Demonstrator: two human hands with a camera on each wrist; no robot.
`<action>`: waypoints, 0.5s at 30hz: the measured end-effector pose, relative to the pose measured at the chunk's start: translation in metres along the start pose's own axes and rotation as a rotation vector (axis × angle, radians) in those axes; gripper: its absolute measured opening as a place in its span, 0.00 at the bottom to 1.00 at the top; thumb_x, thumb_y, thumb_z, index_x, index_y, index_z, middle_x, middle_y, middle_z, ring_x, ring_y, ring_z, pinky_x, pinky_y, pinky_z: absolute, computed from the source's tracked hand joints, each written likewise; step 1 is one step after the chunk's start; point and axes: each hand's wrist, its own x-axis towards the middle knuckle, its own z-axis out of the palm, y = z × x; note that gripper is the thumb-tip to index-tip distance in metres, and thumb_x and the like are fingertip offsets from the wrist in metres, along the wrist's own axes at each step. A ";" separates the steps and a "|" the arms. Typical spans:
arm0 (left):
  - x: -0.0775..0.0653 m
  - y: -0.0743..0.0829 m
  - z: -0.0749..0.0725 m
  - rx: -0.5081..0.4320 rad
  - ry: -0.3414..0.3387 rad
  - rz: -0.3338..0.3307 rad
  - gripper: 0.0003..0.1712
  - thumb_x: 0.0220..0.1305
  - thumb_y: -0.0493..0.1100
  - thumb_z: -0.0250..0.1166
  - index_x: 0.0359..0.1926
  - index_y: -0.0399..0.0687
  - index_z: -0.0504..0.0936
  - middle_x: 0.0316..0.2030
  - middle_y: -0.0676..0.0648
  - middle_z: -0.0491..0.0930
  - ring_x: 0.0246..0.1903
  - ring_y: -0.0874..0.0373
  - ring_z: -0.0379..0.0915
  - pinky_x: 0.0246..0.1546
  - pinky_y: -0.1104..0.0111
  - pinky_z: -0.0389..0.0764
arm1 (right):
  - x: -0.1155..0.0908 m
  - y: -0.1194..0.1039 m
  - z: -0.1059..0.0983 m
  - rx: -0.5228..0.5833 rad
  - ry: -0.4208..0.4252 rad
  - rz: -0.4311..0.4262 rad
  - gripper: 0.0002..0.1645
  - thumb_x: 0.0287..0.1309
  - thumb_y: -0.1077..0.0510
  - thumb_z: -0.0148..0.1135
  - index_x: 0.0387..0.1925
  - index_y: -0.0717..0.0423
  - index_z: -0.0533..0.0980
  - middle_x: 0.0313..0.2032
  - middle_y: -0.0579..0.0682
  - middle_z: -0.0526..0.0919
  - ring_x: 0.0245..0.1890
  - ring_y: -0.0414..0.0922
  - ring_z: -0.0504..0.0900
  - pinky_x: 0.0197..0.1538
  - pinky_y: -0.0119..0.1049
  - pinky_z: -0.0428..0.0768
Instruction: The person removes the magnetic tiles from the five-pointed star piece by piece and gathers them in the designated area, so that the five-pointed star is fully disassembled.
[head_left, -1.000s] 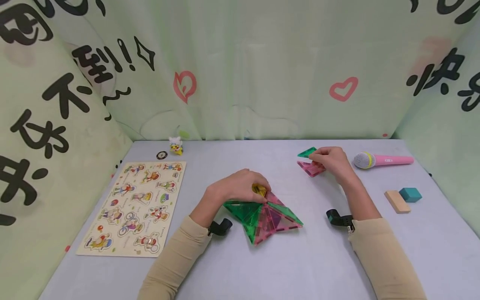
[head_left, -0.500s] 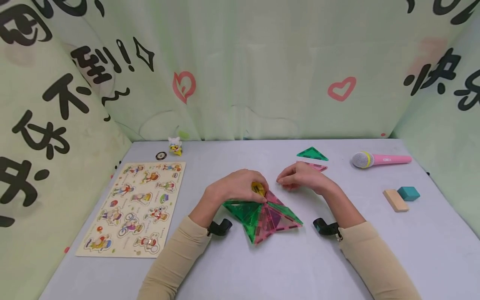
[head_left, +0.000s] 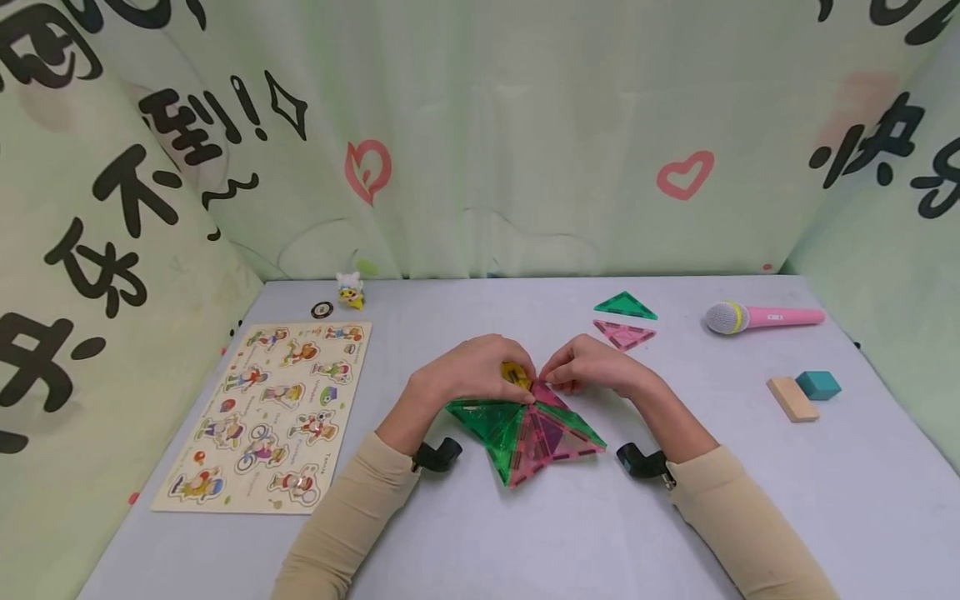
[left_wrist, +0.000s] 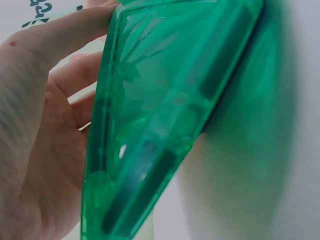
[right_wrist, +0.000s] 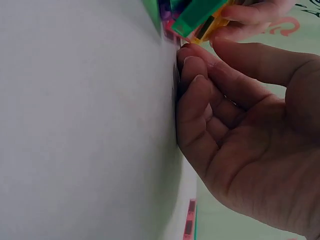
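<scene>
Left hand (head_left: 480, 371): its fingers are pinching the top of the tile build, thumb on the near side and the others curling over the far side, hardly any gap left beyond the build's own thickness.
Right hand (head_left: 596, 367): its fingers are bending inward, tips sitting just at the build's pink right-hand edge; I cannot tell whether they are holding a piece.
Tile build (head_left: 513, 433): it is standing on the worktop (head_left: 570, 533) beneath the left fingers and just to the near side of the right fingertips, its green faces showing on the left and its pink ones on the right.
Yellow piece (head_left: 513, 373): it is peeping out from under the left fingers.
Loose tiles: a green triangle (head_left: 626, 306) and a pink triangle (head_left: 624, 335) are lying beyond the right fingers, a little to their right, the green one farther off.
Microphone (head_left: 765, 318): it is lying well to the right of the right fingers.
Blocks: a teal block (head_left: 818, 385) and a wooden block (head_left: 792, 400) are touching, also well to the right of those fingers.
Picture board (head_left: 321, 417): it is lying flat to the left of the left fingers.
Small toys: a figurine (head_left: 350, 292) and a round disc (head_left: 322, 310) are sitting beyond the left fingers, off to their left.
</scene>
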 end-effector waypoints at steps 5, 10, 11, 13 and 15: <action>0.000 -0.001 0.001 0.013 0.016 0.019 0.17 0.60 0.62 0.69 0.45 0.62 0.87 0.45 0.61 0.84 0.44 0.66 0.74 0.48 0.70 0.77 | -0.002 -0.003 0.002 0.050 0.019 0.025 0.14 0.64 0.59 0.58 0.41 0.62 0.86 0.24 0.48 0.81 0.25 0.43 0.76 0.32 0.33 0.78; -0.001 0.000 0.001 0.020 0.032 0.045 0.17 0.60 0.62 0.69 0.44 0.61 0.88 0.43 0.62 0.85 0.42 0.67 0.75 0.47 0.71 0.77 | -0.002 -0.003 0.002 0.083 0.012 0.027 0.16 0.66 0.58 0.56 0.40 0.63 0.85 0.23 0.48 0.80 0.25 0.43 0.75 0.31 0.32 0.77; -0.001 -0.001 0.001 0.026 0.036 0.049 0.16 0.60 0.62 0.69 0.44 0.61 0.88 0.43 0.62 0.85 0.42 0.67 0.75 0.47 0.71 0.77 | -0.002 -0.003 0.002 0.093 0.010 0.031 0.16 0.66 0.58 0.55 0.41 0.64 0.85 0.24 0.48 0.80 0.25 0.43 0.75 0.31 0.32 0.78; -0.001 -0.001 0.001 0.038 0.043 0.057 0.16 0.60 0.62 0.68 0.44 0.61 0.88 0.43 0.62 0.85 0.41 0.68 0.75 0.47 0.71 0.77 | -0.002 -0.001 0.001 0.109 0.005 0.040 0.17 0.67 0.58 0.54 0.42 0.64 0.85 0.24 0.48 0.80 0.25 0.42 0.76 0.32 0.31 0.78; -0.001 -0.001 0.002 0.050 0.052 0.065 0.16 0.61 0.61 0.68 0.43 0.61 0.88 0.42 0.63 0.85 0.41 0.68 0.75 0.47 0.71 0.77 | -0.001 0.000 0.001 0.117 -0.001 0.042 0.17 0.67 0.58 0.54 0.44 0.65 0.84 0.24 0.48 0.81 0.25 0.42 0.76 0.32 0.31 0.78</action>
